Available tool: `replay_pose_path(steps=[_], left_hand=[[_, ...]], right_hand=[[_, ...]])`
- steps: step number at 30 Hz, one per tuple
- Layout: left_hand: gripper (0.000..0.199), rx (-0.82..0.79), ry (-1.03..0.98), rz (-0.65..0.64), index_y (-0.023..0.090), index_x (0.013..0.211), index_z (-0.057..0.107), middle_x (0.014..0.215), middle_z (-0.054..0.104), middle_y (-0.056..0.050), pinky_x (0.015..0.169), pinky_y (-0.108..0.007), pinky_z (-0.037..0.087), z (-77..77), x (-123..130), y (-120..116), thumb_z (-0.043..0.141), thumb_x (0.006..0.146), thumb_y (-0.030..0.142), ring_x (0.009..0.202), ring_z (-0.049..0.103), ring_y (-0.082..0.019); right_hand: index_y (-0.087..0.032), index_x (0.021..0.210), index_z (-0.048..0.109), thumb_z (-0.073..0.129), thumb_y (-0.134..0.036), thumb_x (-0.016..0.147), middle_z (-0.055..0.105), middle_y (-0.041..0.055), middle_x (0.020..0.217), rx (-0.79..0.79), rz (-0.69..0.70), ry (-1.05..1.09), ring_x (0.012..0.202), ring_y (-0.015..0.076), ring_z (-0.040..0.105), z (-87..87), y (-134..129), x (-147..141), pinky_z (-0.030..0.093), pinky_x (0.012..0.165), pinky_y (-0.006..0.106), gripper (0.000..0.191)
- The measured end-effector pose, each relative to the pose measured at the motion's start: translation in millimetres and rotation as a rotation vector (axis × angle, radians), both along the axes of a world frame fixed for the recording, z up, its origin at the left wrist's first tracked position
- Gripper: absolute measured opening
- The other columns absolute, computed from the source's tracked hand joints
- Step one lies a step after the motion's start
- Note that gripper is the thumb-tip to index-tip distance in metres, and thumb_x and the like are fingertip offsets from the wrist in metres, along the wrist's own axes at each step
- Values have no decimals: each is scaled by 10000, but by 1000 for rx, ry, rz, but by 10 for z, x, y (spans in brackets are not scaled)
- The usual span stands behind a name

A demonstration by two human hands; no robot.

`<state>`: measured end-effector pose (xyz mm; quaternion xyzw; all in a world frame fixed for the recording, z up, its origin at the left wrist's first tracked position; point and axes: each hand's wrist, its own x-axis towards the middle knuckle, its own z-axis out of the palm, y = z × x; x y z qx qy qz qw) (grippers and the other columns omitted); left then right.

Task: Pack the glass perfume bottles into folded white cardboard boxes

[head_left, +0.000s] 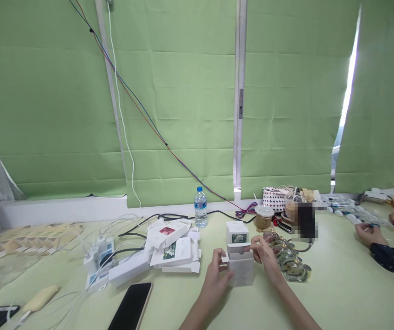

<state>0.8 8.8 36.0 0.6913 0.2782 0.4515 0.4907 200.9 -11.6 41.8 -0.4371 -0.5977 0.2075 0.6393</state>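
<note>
A small white carton (241, 271) stands upright on the table in front of me, its top flaps raised. My left hand (215, 280) grips its left side, thumb against the near face. At the upper right edge, the bent fingers of my right hand (266, 259) pinch the raised top flap. Directly behind stands another white carton (237, 233) with a flower picture. Right of my right hand, a row of clear glass bottles (291, 261) lies on the table. Flattened white cartons (174, 245) with flower pictures are piled to the left.
A water bottle (200, 208) and a lidded cup (263, 217) stand at the back. Chargers and cables surround a power strip (97, 279) on the left, near a phone (131, 306). At far right, another person's hands (370, 234) work beside clear plastic items (351, 210).
</note>
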Motion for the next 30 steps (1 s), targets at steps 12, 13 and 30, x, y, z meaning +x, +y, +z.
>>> replay_pose_path(steps=[12, 13, 30], left_hand=[[301, 81, 41, -41, 218, 837, 453, 822, 543, -8, 708, -261, 409, -50, -4, 1, 501, 870, 514, 787, 520, -173], [337, 92, 48, -27, 217, 811, 442, 782, 513, 3, 674, -252, 390, -39, 1, 5, 466, 875, 547, 744, 496, -165], [379, -51, 83, 240, 229, 610, 306, 598, 317, 63, 562, -238, 259, 65, 189, 58, 521, 810, 470, 588, 341, -132]], right_hand=[[-227, 791, 515, 467, -702, 809, 375, -53, 644, -184, 205, 235, 499, 87, 341, -38, -12, -119, 264, 428, 185, 477], [-230, 786, 496, 483, -684, 814, 351, -67, 607, -195, 209, 258, 479, 81, 317, -37, -9, -119, 252, 425, 183, 455], [-257, 916, 527, 718, -412, 648, 466, -44, 823, -279, 250, 408, 640, 109, 488, -104, 60, -97, 378, 495, 168, 364]])
